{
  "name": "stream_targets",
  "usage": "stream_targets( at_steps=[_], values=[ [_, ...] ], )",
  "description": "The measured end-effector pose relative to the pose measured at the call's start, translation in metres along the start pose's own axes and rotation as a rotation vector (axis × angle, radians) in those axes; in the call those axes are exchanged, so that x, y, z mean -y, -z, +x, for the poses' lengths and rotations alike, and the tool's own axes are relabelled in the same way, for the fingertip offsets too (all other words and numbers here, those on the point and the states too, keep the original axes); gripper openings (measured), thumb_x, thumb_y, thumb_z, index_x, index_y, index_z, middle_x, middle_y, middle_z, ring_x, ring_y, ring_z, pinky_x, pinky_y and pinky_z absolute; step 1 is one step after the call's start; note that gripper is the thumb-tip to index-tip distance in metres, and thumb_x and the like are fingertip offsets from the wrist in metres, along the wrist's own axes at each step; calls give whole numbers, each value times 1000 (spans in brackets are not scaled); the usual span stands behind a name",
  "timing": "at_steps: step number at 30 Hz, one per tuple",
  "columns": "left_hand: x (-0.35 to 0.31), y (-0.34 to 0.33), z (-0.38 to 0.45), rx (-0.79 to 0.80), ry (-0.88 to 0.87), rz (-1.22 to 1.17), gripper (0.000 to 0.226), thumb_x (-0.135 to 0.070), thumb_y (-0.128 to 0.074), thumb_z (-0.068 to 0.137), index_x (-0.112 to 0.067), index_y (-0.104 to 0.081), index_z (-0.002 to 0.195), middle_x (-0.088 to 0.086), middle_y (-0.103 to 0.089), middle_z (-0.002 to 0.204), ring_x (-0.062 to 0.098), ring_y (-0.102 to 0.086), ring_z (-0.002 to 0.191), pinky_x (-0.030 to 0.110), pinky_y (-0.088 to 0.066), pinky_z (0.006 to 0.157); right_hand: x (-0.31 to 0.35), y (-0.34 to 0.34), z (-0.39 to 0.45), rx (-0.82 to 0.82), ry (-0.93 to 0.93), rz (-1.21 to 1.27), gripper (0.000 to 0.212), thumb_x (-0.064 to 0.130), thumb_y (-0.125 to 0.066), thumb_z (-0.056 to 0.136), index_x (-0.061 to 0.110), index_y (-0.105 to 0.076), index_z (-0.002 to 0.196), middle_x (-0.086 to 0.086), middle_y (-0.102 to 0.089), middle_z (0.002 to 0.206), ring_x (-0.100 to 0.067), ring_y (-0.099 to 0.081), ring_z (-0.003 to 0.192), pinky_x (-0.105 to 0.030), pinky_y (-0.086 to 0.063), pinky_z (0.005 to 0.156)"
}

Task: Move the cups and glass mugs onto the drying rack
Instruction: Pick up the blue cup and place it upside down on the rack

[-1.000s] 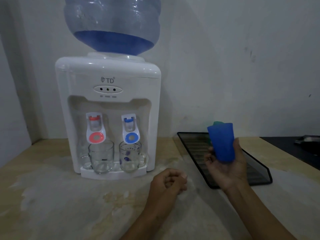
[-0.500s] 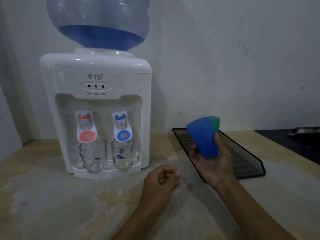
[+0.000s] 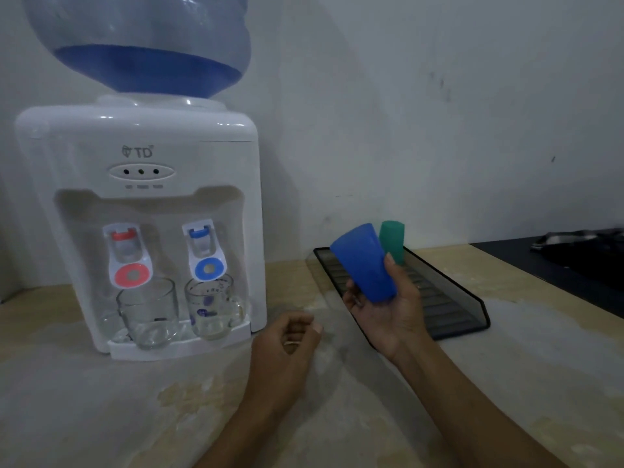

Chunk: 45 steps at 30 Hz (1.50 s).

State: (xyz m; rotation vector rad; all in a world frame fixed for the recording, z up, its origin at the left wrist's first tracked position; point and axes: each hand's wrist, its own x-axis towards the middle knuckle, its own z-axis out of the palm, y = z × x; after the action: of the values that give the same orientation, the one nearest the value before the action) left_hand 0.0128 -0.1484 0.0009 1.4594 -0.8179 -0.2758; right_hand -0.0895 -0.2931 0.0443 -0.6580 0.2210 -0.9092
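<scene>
The right hand (image 3: 388, 315), its grip closed round the blue cup (image 3: 366, 263), has tipped it leftward above the drying rack (image 3: 452, 300) near the green cup (image 3: 392, 239), so placement seems imminent, while the loosely curled left hand (image 3: 287, 346) rests empty on the surface (image 3: 101, 400).

Blue cup (image 3: 366, 263) and green cup (image 3: 392, 240): matt, faintly translucent plastic. 2 mugs (image 3: 148, 314) of clear glass, glossy, the right one (image 3: 211, 307) printed with blue marks. Dispenser (image 3: 141, 211): smooth white plastic, slightly shiny. Bottle (image 3: 138, 42) of clear bluish plastic. Drying rack (image 3: 449, 292): dark, ribbed, semi-gloss. Desk (image 3: 101, 410): pale, blotchy, worn, matt. Wall (image 3: 439, 113): rough, scuffed paint.
</scene>
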Motion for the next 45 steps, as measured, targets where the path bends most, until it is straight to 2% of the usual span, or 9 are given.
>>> stream_targets(
  at_steps=[3, 8, 16, 21, 25, 31, 33, 36, 45],
  values=[
    [1, -5, 6, -19, 19, 9, 8, -26, -75, 93, -27, -75, 101, -6, -75, 96, 1, -69, 88, 11, -56, 76, -1, 1, 1, -3, -7, -3, 35, 37, -72, 86, 11, -72, 110, -11, -71, 84, -23, -63, 71, -37, -51, 72],
    [7, -13, 17, -103, 101, -10, 5, -27, -73, 95, -23, -75, 96, -4, -75, 94, 12, -70, 91, 28, -60, 83, -2, 8, 5, -1, -13, -24, 43, 39, -73, 85, 12, -70, 119, -11, -69, 90, -23, -63, 73, -37, -51, 71],
    [13, -35, 44, -212, 168, 107, 11, -32, -69, 93, -27, -71, 83, -11, -73, 82, 8, -68, 80, 35, -58, 77, 7, 18, 15, -72, 94, -31, 47, 42, -70, 91, 14, -64, 127, -11, -62, 102, -21, -61, 77, -36, -52, 73],
    [11, -48, 54, -187, 217, 228, 17, -40, -64, 93, -28, -67, 81, -13, -70, 80, 6, -64, 77, 29, -46, 67, 20, 26, 20, -140, 209, -109, 36, 42, -69, 93, 18, -65, 120, -10, -61, 108, -18, -63, 81, -33, -51, 76],
    [12, -49, 55, -157, 228, 256, 17, -43, -61, 93, -30, -67, 83, -16, -71, 81, -1, -63, 76, 27, -46, 66, 29, 37, 31, -301, 375, -280, 40, 38, -77, 88, 17, -59, 117, -10, -60, 113, -20, -65, 82, -33, -53, 69],
    [15, -48, 59, -132, 236, 290, 18, -45, -58, 92, -31, -65, 83, -16, -70, 81, 1, -64, 76, 29, -53, 71, 35, 32, 59, -426, 521, -724, 52, 32, -88, 78, 20, -58, 119, -12, -65, 126, -29, -69, 109, -43, -61, 82],
    [16, -47, 60, -131, 238, 297, 20, -46, -56, 91, -30, -64, 83, -16, -69, 79, 3, -64, 77, 32, -56, 75, 35, 25, 76, -400, 538, -990, 64, 32, -91, 74, 22, -57, 127, -11, -64, 124, -28, -68, 106, -44, -61, 83],
    [16, -47, 60, -139, 225, 307, 21, -45, -55, 92, -30, -64, 81, -16, -69, 78, 3, -64, 76, 32, -56, 76, 36, 9, 105, -337, 542, -1298, 75, 29, -93, 72, 20, -53, 134, -5, -58, 120, -20, -61, 102, -27, -51, 75],
    [19, -47, 62, -141, 204, 308, 20, -44, -54, 93, -30, -63, 80, -15, -68, 74, 2, -64, 73, 30, -56, 74, 18, 2, 198, -106, 390, -1899, 79, 29, -92, 72, 14, -52, 138, -18, -64, 126, -27, -58, 99, -34, -46, 76]
  ],
)
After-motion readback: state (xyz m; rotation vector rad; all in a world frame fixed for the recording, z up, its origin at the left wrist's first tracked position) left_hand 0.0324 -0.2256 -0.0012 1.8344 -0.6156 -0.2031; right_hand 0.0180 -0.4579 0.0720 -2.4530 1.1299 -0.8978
